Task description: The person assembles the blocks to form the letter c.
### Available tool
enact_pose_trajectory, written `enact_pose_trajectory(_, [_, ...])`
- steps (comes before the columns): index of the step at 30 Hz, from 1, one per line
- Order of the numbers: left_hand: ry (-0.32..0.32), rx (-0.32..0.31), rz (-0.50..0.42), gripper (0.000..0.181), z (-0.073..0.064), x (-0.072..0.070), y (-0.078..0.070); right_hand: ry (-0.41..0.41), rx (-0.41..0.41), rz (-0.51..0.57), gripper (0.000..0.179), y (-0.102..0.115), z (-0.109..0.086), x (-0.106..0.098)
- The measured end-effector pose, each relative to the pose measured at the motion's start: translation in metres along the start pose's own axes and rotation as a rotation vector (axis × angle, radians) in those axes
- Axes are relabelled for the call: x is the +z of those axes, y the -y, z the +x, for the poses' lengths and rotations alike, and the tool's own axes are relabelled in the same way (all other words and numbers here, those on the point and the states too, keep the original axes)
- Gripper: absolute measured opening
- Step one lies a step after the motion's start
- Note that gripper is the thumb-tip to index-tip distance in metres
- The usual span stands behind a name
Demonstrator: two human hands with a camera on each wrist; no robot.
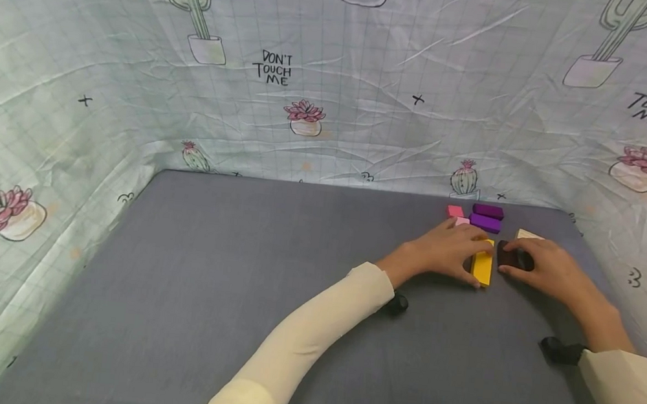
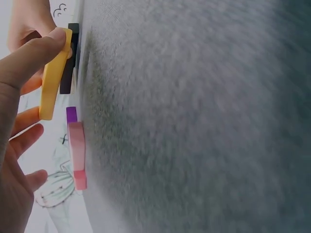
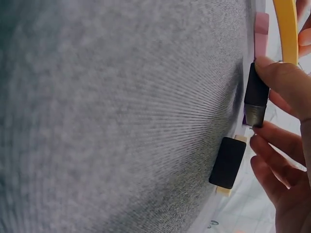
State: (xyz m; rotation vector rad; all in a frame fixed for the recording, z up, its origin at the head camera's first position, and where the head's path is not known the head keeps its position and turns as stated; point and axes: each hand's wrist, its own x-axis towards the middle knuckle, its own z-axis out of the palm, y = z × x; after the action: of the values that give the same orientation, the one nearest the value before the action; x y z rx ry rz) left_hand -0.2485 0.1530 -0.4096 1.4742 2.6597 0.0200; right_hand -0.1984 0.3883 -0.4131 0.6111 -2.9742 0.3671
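Note:
My left hand (image 1: 449,248) pinches a yellow block (image 1: 482,264) between thumb and fingertips; the left wrist view shows that yellow block (image 2: 55,80) tilted, its other fingers spread. Just to the right, my right hand (image 1: 555,271) holds a black block (image 1: 509,255) between thumb and index finger. In the right wrist view this black block (image 3: 256,83) has a shiny grey end, and the remaining fingers are loosely bent. Below it there, a second black block (image 3: 227,162) stands in front of a cream block (image 3: 223,191), which it mostly hides.
Beyond the hands lie two purple blocks (image 1: 485,223), with a red-pink block (image 1: 454,211) and a light pink block (image 1: 462,221) to their left. The grey table (image 1: 204,281) ends at a printed cloth (image 1: 355,120) hanging behind and at both sides.

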Motion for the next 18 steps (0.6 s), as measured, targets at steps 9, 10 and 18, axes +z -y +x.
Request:
enact_pose_trajectory(9, [-0.032, 0.002, 0.007, 0.077, -0.016, -0.002, 0.010, -0.040, -0.018, 0.003, 0.042, 0.006, -0.005, -0.002])
enact_pose_trajectory(10, [-0.035, 0.000, -0.001, 0.077, -0.018, -0.001, 0.012, -0.044, -0.022, 0.002, 0.042, 0.007, -0.005, -0.002])
enact_pose_trajectory(18, [-0.085, 0.056, -0.016, 0.076, -0.032, -0.001, 0.025, -0.049, -0.030, -0.006, 0.043, 0.012, -0.005, -0.004])
